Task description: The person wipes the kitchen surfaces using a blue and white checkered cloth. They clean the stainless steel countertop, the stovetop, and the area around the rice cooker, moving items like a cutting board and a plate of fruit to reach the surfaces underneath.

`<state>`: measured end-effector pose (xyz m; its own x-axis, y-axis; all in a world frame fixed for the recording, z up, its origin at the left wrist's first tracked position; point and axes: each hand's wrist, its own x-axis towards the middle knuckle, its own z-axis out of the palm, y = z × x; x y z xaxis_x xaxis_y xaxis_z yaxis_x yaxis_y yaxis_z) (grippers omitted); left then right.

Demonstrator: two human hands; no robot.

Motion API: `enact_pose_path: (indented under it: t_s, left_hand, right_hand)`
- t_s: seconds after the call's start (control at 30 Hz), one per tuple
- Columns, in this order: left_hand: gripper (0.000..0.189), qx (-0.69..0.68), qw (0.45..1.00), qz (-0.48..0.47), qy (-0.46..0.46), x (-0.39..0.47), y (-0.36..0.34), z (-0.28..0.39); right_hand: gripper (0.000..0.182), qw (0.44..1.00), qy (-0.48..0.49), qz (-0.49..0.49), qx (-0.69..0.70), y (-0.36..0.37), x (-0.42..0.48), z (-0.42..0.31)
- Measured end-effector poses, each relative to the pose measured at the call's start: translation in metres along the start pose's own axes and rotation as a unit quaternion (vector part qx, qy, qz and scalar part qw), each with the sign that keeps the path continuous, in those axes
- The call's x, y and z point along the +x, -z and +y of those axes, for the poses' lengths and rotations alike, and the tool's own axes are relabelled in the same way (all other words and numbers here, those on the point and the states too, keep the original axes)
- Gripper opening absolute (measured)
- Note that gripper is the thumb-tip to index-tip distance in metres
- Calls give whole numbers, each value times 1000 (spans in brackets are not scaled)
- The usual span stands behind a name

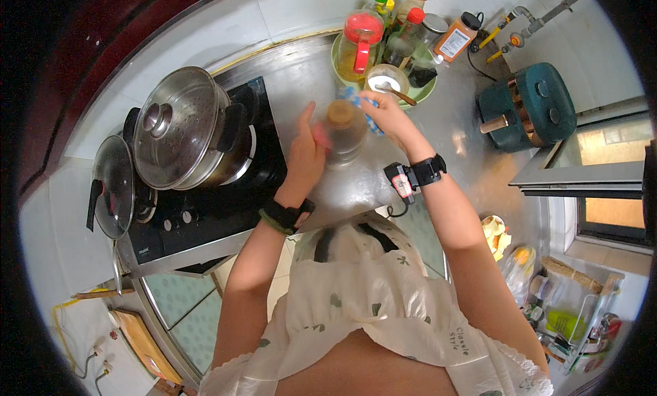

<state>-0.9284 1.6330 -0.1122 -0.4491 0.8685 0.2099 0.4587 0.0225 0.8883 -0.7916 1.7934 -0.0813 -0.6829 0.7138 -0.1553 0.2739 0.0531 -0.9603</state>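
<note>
A clear jar with a cork-coloured lid [345,134] stands on the steel counter between my hands, somewhat blurred. My left hand [306,152] is at the jar's left side, with a blurred red thing [322,137] between its palm and the jar; whether it grips either cannot be told. My right hand [386,113] holds a blue and white cloth [370,113] against the jar's upper right side. Just behind it, a green tray [424,94] carries a red-lidded glass pitcher [354,49], several bottles and a bowl of white powder [387,80] with a spoon.
On the left, a black cooktop [205,206] bears a steel pot with a glass lid [177,129]; a lidded pan [114,190] is beside it. A dark green appliance [539,106] stands at the right, near an open window [585,183]. An orange-filled jar [457,39] is by the wall.
</note>
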Motion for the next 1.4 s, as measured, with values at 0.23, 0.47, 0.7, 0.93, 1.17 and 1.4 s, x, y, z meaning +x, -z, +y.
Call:
enact_pose_path:
  t_s: [0.23, 0.47, 0.7, 0.93, 1.17, 1.4]
  left_hand:
    - [59, -43, 999, -16, 21, 0, 6, 11]
    - [54, -28, 999, -17, 21, -1, 6, 11]
    - [58, 4, 1000, 12, -2, -2, 4, 2]
    - [64, -12, 999, -11, 29, -3, 6, 8]
    - [62, -20, 997, -41, 58, -1, 7, 13]
    - [66, -13, 999, -15, 41, 1, 1, 5]
  right_hand:
    - [28, 988, 134, 49, 50, -11, -11, -21]
    - [23, 993, 30, 61, -100, 12, -32, -26]
    - [24, 919, 287, 64, -262, -29, -58, -92]
    - [30, 902, 310, 60, -294, -18, -79, -91]
    - [28, 892, 317, 86, -309, -20, -69, -90]
    - [25, 900, 315, 81, -289, -14, -66, -93]
